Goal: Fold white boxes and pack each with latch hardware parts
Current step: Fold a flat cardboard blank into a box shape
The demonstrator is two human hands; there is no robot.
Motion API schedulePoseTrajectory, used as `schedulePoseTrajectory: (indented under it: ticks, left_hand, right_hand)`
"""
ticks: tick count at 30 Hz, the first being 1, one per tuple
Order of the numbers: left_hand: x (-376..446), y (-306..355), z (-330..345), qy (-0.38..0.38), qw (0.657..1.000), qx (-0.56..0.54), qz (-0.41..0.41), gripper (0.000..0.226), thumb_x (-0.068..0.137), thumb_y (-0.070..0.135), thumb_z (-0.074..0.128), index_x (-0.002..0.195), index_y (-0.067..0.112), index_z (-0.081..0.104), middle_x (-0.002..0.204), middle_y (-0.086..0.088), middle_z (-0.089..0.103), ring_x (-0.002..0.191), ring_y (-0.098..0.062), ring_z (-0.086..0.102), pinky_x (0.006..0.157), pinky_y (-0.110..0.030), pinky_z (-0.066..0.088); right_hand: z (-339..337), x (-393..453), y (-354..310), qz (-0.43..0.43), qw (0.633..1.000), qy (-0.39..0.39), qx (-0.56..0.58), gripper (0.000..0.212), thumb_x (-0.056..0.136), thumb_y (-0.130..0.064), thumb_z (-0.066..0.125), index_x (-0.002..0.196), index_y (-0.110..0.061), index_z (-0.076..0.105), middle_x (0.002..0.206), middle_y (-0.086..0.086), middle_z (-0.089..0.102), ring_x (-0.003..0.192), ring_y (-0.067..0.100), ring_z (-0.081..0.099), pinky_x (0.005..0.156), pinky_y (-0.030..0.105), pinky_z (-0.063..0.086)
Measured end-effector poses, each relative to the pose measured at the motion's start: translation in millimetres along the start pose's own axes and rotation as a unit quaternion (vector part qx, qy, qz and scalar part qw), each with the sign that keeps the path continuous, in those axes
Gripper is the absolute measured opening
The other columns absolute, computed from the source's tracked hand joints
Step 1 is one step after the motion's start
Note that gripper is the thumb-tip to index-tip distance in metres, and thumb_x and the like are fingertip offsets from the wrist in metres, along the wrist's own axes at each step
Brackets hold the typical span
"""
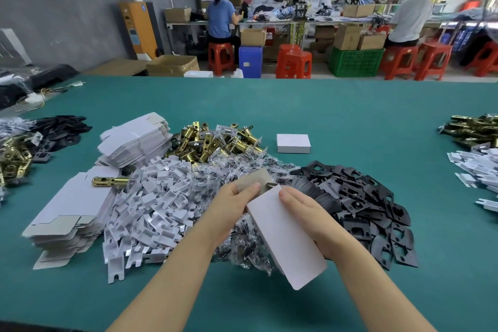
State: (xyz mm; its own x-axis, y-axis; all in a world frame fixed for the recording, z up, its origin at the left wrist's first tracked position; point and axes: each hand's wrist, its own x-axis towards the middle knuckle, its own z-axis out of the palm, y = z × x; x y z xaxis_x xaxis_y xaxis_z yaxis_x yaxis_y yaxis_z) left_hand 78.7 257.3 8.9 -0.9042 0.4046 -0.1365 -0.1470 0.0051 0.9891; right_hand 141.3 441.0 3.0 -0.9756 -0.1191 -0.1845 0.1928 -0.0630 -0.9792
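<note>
Holding the white box (285,237) up over the piles at about six o'clock of the table (350,116), I have my right hand (310,221) wrapped round its body, thumb flat on the top face, and my left hand (234,207) pinching the grey flap (256,179) at the open end, which points to twelve o'clock. Something dark sits in the mouth; I cannot tell what part it is.

To close this well, I judge I should keep the box steady in the right hand and not squeeze, so the walls stay square and the mouth stays open enough for the tongue. With the left thumb I would crease the flap along its score, then steer the tongue inside the front wall, pressing evenly so it does not buckle. If the contents stick out, nudge them down first.

A closed box (293,143) lies at one o'clock, beside the brass latches (213,143). Flat box blanks (134,140) are stacked at ten o'clock, white inserts (151,207) at nine, black plates (372,210) at three.
</note>
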Motion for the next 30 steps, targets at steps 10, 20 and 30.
schedulePoseTrajectory:
  ticks: [10, 20, 30]
  left_hand:
    - [-0.1, 0.8, 0.4, 0.014, 0.998, -0.029, -0.054, 0.025, 0.102, 0.022, 0.060, 0.118, 0.004, 0.069, 0.089, -0.010, 0.070, 0.074, -0.019, 0.064, 0.061, -0.027, 0.051]
    - [-8.8, 6.1, -2.2, -0.102, 0.983, 0.142, 0.045, 0.044, 0.085, 0.074, 0.060, 0.126, 0.058, 0.063, 0.128, 0.027, 0.066, 0.112, 0.009, 0.062, 0.093, -0.026, 0.047]
    - [-7.2, -4.1, -0.9, -0.037, 0.963, 0.234, 0.125, 0.041, 0.089, 0.048, 0.074, 0.127, 0.059, 0.062, 0.114, 0.028, 0.071, 0.100, 0.004, 0.067, 0.079, -0.017, 0.054]
  right_hand:
    - [-3.6, 3.3, 3.2, -0.015, 0.999, -0.026, -0.017, 0.031, 0.096, -0.052, 0.057, 0.124, -0.040, 0.058, 0.097, -0.002, 0.074, 0.082, 0.019, 0.071, 0.067, 0.037, 0.060]
    - [-3.9, 9.6, 6.3, -0.031, 0.994, 0.056, -0.089, 0.021, 0.100, -0.053, 0.053, 0.121, -0.050, 0.053, 0.108, 0.003, 0.074, 0.083, 0.020, 0.072, 0.076, 0.047, 0.059]
    - [-0.4, 9.3, 10.6, -0.055, 0.995, 0.066, -0.040, 0.019, 0.107, -0.039, 0.051, 0.117, -0.045, 0.066, 0.113, 0.003, 0.074, 0.095, 0.030, 0.075, 0.088, 0.057, 0.059]
